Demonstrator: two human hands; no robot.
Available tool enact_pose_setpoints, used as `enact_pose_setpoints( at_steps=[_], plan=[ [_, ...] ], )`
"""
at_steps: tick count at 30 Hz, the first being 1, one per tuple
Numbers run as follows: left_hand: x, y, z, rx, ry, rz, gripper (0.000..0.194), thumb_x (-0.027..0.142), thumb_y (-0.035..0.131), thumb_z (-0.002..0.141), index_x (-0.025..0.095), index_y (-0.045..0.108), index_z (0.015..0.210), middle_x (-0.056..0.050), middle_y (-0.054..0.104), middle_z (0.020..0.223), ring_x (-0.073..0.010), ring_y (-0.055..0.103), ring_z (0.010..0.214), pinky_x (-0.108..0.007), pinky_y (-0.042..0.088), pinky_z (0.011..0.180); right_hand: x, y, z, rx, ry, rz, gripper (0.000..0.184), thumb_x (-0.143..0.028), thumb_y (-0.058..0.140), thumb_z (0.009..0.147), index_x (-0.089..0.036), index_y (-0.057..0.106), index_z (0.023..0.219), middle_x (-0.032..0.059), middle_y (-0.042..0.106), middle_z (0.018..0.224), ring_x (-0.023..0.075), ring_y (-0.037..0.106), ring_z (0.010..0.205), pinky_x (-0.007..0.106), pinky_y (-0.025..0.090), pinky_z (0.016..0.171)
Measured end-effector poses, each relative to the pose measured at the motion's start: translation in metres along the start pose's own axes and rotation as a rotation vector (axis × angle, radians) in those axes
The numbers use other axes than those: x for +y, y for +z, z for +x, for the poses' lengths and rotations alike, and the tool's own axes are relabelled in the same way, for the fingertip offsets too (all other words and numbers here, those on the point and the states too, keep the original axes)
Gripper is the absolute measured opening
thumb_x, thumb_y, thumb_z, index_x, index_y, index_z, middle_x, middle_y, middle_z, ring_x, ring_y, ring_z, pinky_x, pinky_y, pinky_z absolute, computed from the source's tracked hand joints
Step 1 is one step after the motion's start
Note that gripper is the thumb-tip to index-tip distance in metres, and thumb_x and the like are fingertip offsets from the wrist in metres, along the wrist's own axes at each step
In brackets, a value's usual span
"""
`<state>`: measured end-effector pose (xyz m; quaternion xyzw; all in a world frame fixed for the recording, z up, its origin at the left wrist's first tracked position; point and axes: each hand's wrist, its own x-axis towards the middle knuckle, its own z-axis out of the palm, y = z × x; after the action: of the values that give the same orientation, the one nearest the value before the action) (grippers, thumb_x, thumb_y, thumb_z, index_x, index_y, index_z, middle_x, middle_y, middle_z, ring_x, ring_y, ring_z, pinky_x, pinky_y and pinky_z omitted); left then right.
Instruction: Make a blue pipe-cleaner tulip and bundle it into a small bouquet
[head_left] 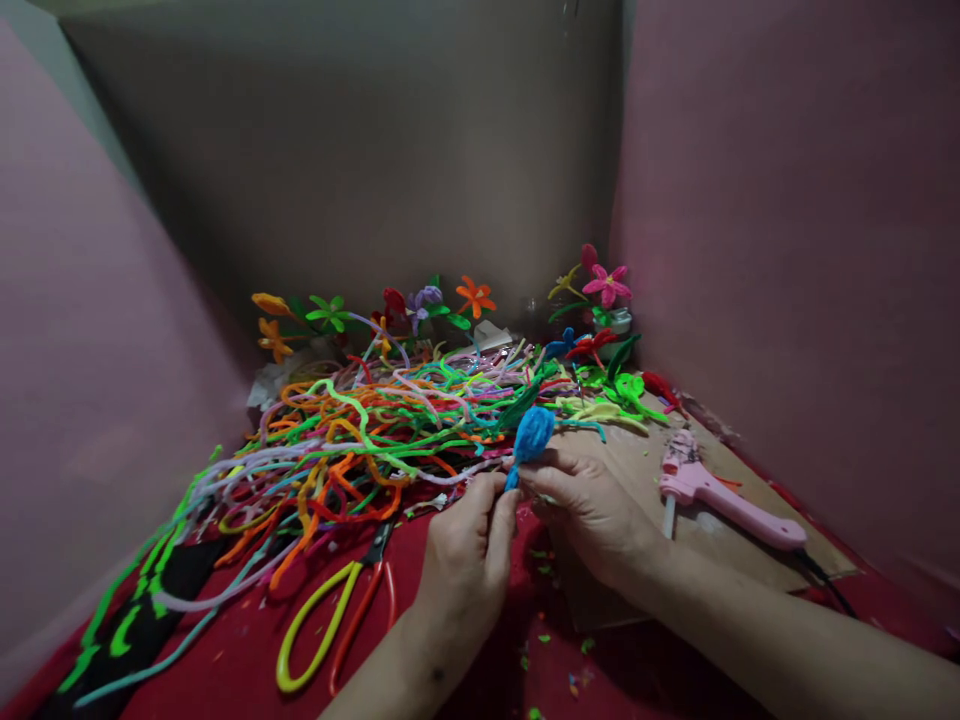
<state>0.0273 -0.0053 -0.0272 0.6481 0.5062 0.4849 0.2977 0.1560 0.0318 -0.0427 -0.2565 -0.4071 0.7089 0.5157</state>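
Note:
A blue pipe-cleaner flower bud [535, 434] stands upright between my two hands, its fuzzy loops gathered into an oval head. My left hand [472, 540] is closed, pinching the short blue stem below the head between thumb and fingers. From the other side, my right hand [585, 500] is closed too, with its fingertips at the base of the bud. The fingertips partly hide where the stem meets the head. Scissors [319, 625] with a yellow and a red handle lie left of my left hand, partly behind the forearm.
Many-coloured pipe cleaners [360, 430] lie in a tangled heap beyond my hands. A pink glue gun [739, 510] rests on cardboard [622, 450] at the right, its black cord trailing off. Finished pipe-cleaner flowers [475, 296] stand along the back. Green scraps dot the red cloth [240, 650].

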Motion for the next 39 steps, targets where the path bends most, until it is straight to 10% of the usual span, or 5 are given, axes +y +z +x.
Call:
enact_pose_setpoints(
  at_steps=[9,23,28,34,39],
  plan=[
    [0.011,-0.005,0.004,-0.106,-0.435,-0.564,0.018,0.033,0.058,0.079,0.016,0.053,0.074,0.008,0.039,0.048,-0.0014,0.023,0.037,-0.013,0.018,0.036,-0.004,0.003,-0.003,-0.133,0.031,0.052,0.017,-0.033,0.061,0.078,-0.016,0.064,0.076,-0.0004,0.056,0.067,0.0113,0.046,0.062,0.026,0.036,0.065],
    [-0.006,-0.009,0.006,-0.515,-0.530,-1.206,0.012,0.024,0.054,0.082,0.013,0.057,0.077,0.010,0.032,0.047,0.0001,0.007,0.032,-0.010,0.021,0.027,-0.009,0.007,-0.002,-0.140,0.154,0.191,0.018,-0.026,0.070,0.069,-0.016,0.070,0.084,0.0001,0.062,0.062,0.0100,0.053,0.061,0.022,0.038,0.064],
    [0.002,-0.010,0.006,-0.398,-0.504,-0.867,0.018,0.031,0.053,0.083,0.016,0.056,0.074,0.007,0.038,0.047,-0.0018,0.018,0.032,-0.013,0.022,0.030,-0.010,0.005,-0.003,-0.091,0.127,0.161,0.012,-0.025,0.071,0.068,-0.016,0.070,0.076,-0.0007,0.060,0.063,0.0087,0.048,0.059,0.021,0.035,0.058],
    [0.005,-0.006,-0.002,-0.026,-0.023,-0.061,0.008,0.025,0.061,0.077,0.018,0.064,0.077,0.003,0.049,0.057,-0.0062,0.039,0.049,-0.017,0.032,0.048,-0.006,0.006,-0.006,-0.098,0.011,0.058,0.008,-0.021,0.066,0.074,-0.018,0.070,0.079,-0.0004,0.062,0.075,0.0098,0.048,0.066,0.023,0.036,0.066],
    [0.008,-0.008,-0.001,-0.164,-0.301,-0.369,0.019,0.032,0.054,0.082,0.017,0.057,0.071,0.006,0.040,0.047,-0.0038,0.030,0.037,-0.015,0.025,0.036,-0.005,0.007,-0.006,-0.128,0.035,0.082,0.007,-0.021,0.065,0.075,-0.017,0.070,0.077,-0.0016,0.059,0.067,0.0089,0.048,0.064,0.022,0.037,0.064]
  ],
)
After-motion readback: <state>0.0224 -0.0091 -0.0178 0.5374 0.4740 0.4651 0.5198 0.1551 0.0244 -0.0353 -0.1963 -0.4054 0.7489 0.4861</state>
